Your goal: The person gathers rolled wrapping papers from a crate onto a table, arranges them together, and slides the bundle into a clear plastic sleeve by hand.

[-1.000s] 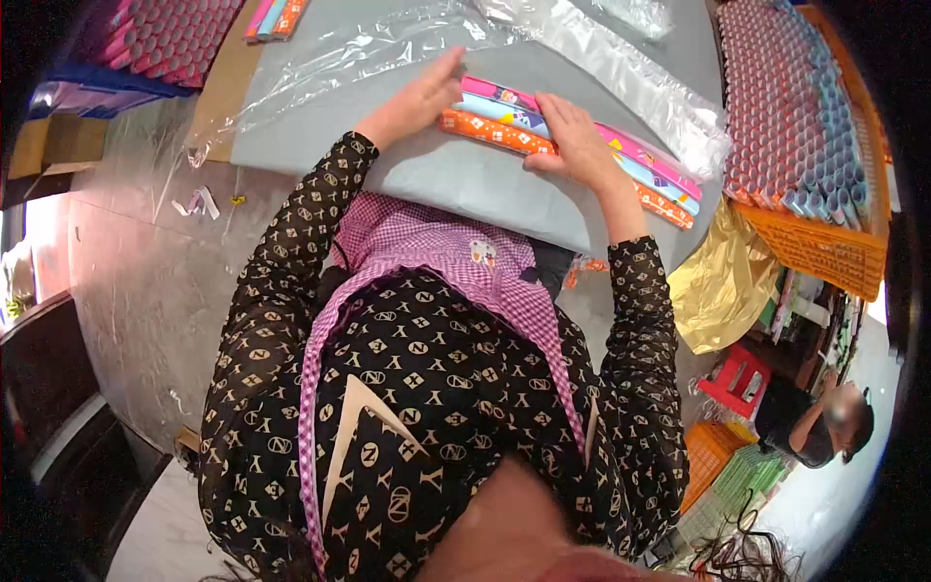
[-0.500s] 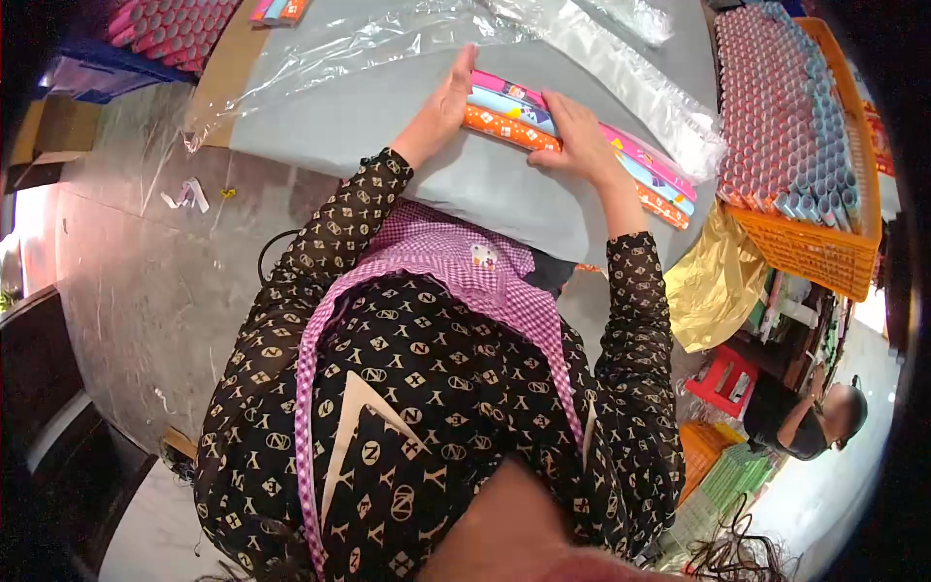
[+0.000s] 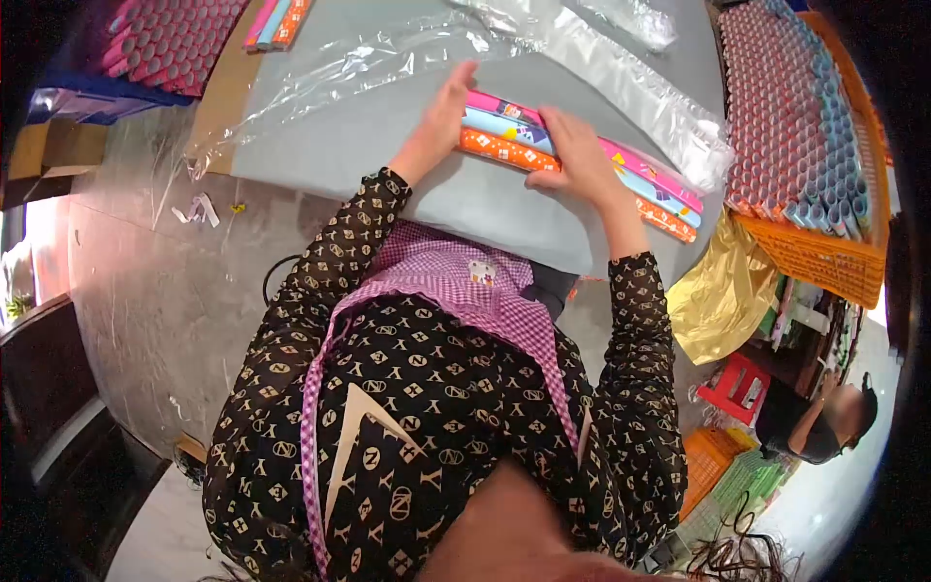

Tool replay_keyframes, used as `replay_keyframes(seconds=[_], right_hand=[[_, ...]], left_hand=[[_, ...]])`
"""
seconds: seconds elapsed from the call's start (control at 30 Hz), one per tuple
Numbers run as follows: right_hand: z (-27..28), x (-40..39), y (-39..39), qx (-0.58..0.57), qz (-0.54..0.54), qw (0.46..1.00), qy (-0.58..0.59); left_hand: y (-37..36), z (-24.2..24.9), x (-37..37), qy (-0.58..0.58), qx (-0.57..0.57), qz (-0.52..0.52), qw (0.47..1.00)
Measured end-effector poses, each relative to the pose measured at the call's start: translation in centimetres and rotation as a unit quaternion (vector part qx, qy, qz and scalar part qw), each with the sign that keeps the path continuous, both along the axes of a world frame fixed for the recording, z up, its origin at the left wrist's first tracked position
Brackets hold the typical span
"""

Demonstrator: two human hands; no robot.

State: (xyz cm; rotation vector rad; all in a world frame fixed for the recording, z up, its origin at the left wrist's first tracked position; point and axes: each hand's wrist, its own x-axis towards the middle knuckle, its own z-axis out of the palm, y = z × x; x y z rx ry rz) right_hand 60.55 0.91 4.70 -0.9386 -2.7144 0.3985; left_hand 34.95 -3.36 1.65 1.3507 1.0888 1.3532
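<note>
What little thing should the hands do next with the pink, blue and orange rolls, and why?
Maybe the left hand should gently pat the ends of the three rolls: it stands beside those ends, while the right hand lies across the rolls and may steady them side by side on the grey table.

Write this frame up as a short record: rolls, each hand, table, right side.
Rolls: pink roll, light-blue roll, orange roll, patterned, side by side
Left hand: at the rolls' left ends
Right hand: laid across all three
Table: grey top; clear plastic film beyond the rolls
Right side: orange crate packed with hollow tubes
</note>
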Motion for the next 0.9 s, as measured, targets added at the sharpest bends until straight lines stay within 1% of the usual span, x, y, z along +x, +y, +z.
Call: replay_keyframes(seconds=[0.03,0.07,0.1,0.13,0.17,0.2,0.23,0.27,0.3,0.33,0.37,0.4,0.43,0.47,0.53,0.6,0.67,0.73,0.8,0.83,0.87,0.9], right_hand=[[0.1,0.0,-0.2,0.004,-0.004,1.000,0.004],[0.3,-0.1,-0.5,-0.009,-0.009,1.000,0.009],[0.7,-0.2,-0.7,-0.019,-0.014,1.000,0.016],[1.0,-0.2,-0.9,-0.002,-0.022,0.999,0.028],[1.2,-0.4,-1.1,-0.017,-0.027,0.999,0.027],[1.4,-0.4,-1.1,-0.028,-0.033,0.999,0.028],[1.5,-0.4,-1.1,-0.043,-0.033,0.998,0.041],[1.6,-0.3,-1.1,-0.058,-0.032,0.996,0.053],[2.1,-0.4,-1.2,-0.075,-0.042,0.996,0.033],[2.5,-0.5,-1.2,-0.094,-0.052,0.994,0.013],[2.7,-0.5,-1.4,-0.069,-0.059,0.996,0.026],[2.8,-0.5,-1.7,-0.065,-0.056,0.996,0.034],[2.7,-0.4,-1.9,-0.064,-0.052,0.996,0.040],[2.1,-0.3,-1.7,-0.050,-0.055,0.996,0.047],[1.2,-0.2,-1.2,-0.017,-0.023,0.999,0.039],[0.8,-0.1,-1.2,-0.009,-0.022,0.999,0.043],[1.7,-0.4,-1.6,-0.039,-0.033,0.997,0.051],[1.9,-0.7,-1.5,-0.040,-0.033,0.998,0.039],[1.8,-1.2,-1.3,0.001,-0.032,0.999,-0.012],[1.5,-1.6,-1.3,0.082,-0.026,0.996,-0.012],[1.3,-1.9,-1.2,0.082,-0.025,0.996,-0.013],[1.0,-2.5,-1.1,0.106,-0.016,0.994,-0.011]], left_hand=[[0.1,-0.9,0.3,0.040,0.028,-0.002,0.999],[0.4,-0.5,0.5,0.080,0.060,-0.005,0.995],[0.0,-0.1,0.8,0.072,0.057,-0.003,0.996],[0.0,-0.5,0.7,0.068,0.045,-0.007,0.997],[0.0,-0.5,0.5,0.056,0.008,-0.027,0.998],[-0.2,0.2,0.6,0.074,0.025,-0.023,0.997],[0.4,-1.3,0.1,0.129,0.029,-0.019,0.991],[0.1,-1.2,0.3,0.017,-0.021,-0.045,0.999],[0.2,-1.7,0.0,0.178,0.121,-0.024,0.976],[-0.2,0.4,0.5,0.107,0.012,-0.035,0.994],[0.7,-1.9,0.0,0.250,0.118,-0.016,0.961],[0.5,-1.6,0.1,0.329,0.168,-0.009,0.929],[0.3,-0.5,0.4,0.384,0.152,-0.008,0.911],[0.3,0.1,0.3,0.389,0.167,-0.008,0.906],[0.3,0.9,0.5,0.473,0.204,-0.030,0.857],[0.2,1.4,0.6,0.474,0.212,-0.032,0.854],[0.1,1.5,0.8,0.485,0.221,-0.022,0.845],[0.0,1.5,0.9,0.488,0.223,-0.018,0.844],[0.2,1.4,0.8,0.491,0.224,-0.014,0.842],[0.3,1.5,0.8,0.492,0.224,-0.018,0.841],[0.2,1.4,0.8,0.493,0.223,-0.023,0.841],[0.2,1.3,0.8,0.492,0.222,-0.022,0.841]])
